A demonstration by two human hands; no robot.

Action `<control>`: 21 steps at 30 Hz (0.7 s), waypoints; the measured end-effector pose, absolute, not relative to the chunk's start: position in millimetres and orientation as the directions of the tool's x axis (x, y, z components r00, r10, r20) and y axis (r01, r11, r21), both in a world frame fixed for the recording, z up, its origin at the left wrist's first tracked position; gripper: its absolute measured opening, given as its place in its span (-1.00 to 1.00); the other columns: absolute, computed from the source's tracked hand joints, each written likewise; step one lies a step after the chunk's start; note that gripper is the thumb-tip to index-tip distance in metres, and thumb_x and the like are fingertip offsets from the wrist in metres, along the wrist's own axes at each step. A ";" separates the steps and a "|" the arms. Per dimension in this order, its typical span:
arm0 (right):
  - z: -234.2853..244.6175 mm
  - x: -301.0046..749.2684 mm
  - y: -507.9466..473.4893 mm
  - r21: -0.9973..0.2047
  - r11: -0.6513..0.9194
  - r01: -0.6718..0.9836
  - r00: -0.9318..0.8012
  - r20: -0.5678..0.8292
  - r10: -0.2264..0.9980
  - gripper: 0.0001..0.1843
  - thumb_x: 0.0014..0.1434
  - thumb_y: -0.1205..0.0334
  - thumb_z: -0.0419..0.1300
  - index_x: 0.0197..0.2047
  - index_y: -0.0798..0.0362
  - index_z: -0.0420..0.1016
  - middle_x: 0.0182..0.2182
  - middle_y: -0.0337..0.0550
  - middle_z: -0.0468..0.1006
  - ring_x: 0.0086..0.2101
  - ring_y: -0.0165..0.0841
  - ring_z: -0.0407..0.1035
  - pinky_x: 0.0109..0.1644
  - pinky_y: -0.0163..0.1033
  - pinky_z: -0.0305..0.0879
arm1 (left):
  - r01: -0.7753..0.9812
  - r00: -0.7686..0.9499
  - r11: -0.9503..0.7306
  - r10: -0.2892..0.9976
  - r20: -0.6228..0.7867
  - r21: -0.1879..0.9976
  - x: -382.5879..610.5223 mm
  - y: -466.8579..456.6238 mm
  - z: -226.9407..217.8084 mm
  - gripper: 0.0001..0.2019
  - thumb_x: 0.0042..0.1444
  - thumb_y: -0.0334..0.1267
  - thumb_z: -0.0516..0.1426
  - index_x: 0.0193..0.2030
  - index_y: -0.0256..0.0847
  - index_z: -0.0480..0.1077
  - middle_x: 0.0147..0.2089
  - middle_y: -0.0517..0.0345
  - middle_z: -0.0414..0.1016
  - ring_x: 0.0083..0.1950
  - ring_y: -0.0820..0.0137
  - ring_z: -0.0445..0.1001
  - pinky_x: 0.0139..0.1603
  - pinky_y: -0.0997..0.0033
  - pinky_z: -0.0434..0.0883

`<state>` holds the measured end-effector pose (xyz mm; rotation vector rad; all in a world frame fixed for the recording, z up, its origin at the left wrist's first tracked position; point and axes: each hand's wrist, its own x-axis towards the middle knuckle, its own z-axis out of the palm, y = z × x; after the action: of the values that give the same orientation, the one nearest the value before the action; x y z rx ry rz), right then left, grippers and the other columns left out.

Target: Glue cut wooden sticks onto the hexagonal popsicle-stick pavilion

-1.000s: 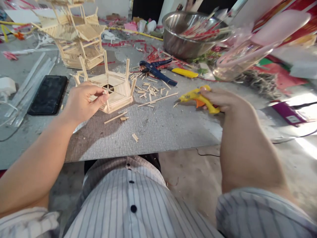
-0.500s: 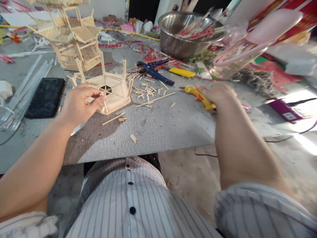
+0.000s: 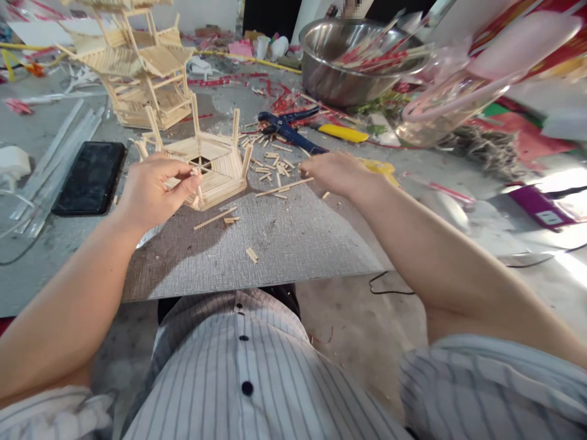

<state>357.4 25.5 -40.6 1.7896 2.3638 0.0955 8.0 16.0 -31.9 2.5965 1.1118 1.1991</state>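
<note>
My left hand (image 3: 149,192) is closed, its thumb and fingers pinching a short upright post at the near left corner of a small hexagonal model made of wooden sticks (image 3: 215,162). The model rests on a grey textured board (image 3: 275,238). My right hand (image 3: 337,174) hovers low over loose cut sticks (image 3: 275,168). Its fingers are loosely stretched toward the end of a long stick (image 3: 284,186) and I see nothing in them. A yellow glue gun (image 3: 380,168) lies on the table just behind that hand.
A taller stick tower (image 3: 137,67) stands at the back left. A black phone (image 3: 89,177) lies to the left. Blue-handled cutters (image 3: 287,128) and a yellow-handled tool (image 3: 342,132) lie behind the sticks. A steel bowl (image 3: 348,61) and a clear jug (image 3: 440,104) sit at the back right.
My right hand has put down the yellow glue gun and moved left to the loose sticks. My left hand has kept its pinch on the model.
</note>
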 end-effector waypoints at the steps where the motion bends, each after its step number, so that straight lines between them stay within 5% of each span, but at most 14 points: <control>1: -40.4 355.9 24.6 0.186 0.264 0.946 -0.246 -0.117 0.962 -0.83 0.18 0.43 0.12 -0.27 0.11 0.55 -0.21 -0.03 0.61 -0.22 -0.30 0.45 -0.30 -0.27 0.10 | 0.601 0.433 -0.718 0.662 0.612 0.351 8.4 14.6 -30.7 -0.74 0.15 -0.03 0.10 -0.41 -0.09 0.50 -0.41 0.21 0.57 -0.33 0.37 0.46 -0.30 0.31 0.37; 10: -48.3 359.7 20.1 0.096 0.208 0.973 -0.216 0.077 0.973 -0.81 0.19 0.44 0.12 -0.27 0.18 0.58 -0.26 0.02 0.61 -0.24 -0.34 0.46 -0.27 -0.26 0.14 | 0.571 0.452 -0.748 0.631 0.631 0.339 7.6 17.6 -32.7 -0.75 0.14 -0.03 0.12 -0.39 -0.09 0.52 -0.40 0.18 0.60 -0.35 0.34 0.47 -0.31 0.30 0.37; 15: -38.1 328.2 0.6 -0.379 0.405 0.832 -0.244 0.406 0.881 -0.87 0.13 0.32 0.21 -0.28 0.05 0.60 -0.36 -0.14 0.61 -0.35 -0.35 0.45 -0.22 -0.21 0.30 | 0.559 0.466 -0.764 0.611 0.639 0.323 7.0 17.8 -35.2 -0.75 0.16 -0.03 0.12 -0.36 -0.10 0.52 -0.42 0.19 0.58 -0.35 0.36 0.45 -0.33 0.32 0.35; 21: -46.5 244.2 -26.4 -0.860 0.374 0.347 -0.225 0.311 0.923 -0.78 0.06 0.11 0.30 -0.32 0.11 0.56 -0.55 -0.25 0.48 -0.53 -0.48 0.33 -0.44 -0.30 0.28 | 0.588 0.475 -0.738 0.647 0.597 0.332 9.6 13.0 -33.6 -0.74 0.19 -0.03 0.10 -0.37 -0.12 0.47 -0.41 0.17 0.55 -0.29 0.34 0.48 -0.21 0.30 0.40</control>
<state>244.2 -26.4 -46.5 2.0059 3.1641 -1.4938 9.6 13.0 -33.6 2.6277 1.1025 1.1177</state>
